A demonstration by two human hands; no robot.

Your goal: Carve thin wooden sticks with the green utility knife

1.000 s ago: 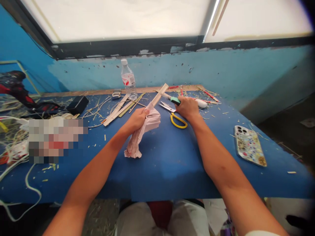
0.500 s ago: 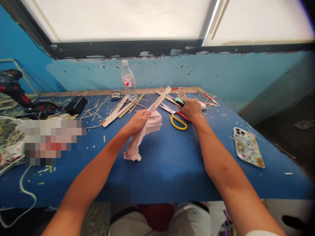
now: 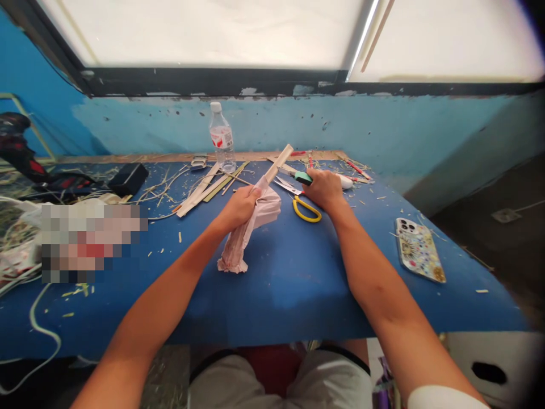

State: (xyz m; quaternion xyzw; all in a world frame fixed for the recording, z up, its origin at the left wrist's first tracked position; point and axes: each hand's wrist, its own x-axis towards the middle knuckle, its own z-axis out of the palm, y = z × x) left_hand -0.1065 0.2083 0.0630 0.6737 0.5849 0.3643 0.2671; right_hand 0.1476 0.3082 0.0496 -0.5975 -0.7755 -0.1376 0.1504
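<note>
A pale pink cloth [image 3: 238, 244] is wrapped round the lower part of a light wooden strip [image 3: 281, 161]. Closed on both is my left hand [image 3: 241, 209], the strip pointing up and to the right. My right hand [image 3: 326, 190] grips a green-handled knife [image 3: 302, 178], whose blade reaches to the right side of the strip. Just below and left of that hand lie scissors [image 3: 307, 209] with a yellow handle loop, partly hidden by the hand. Flat bamboo strips [image 3: 200, 196] lie behind my left hand.
A water bottle [image 3: 222, 139] stands near the wall. A patterned phone [image 3: 420, 250] lies at the right. Farther left are a black box [image 3: 128, 179], a power drill [image 3: 21, 153], cables and a blurred patch. Shavings are scattered over the blue table [image 3: 276, 307].
My right hand with the knife has moved left, bringing the blade lower along the strip. My left hand keeps its hold. The camera view has shifted slightly.
</note>
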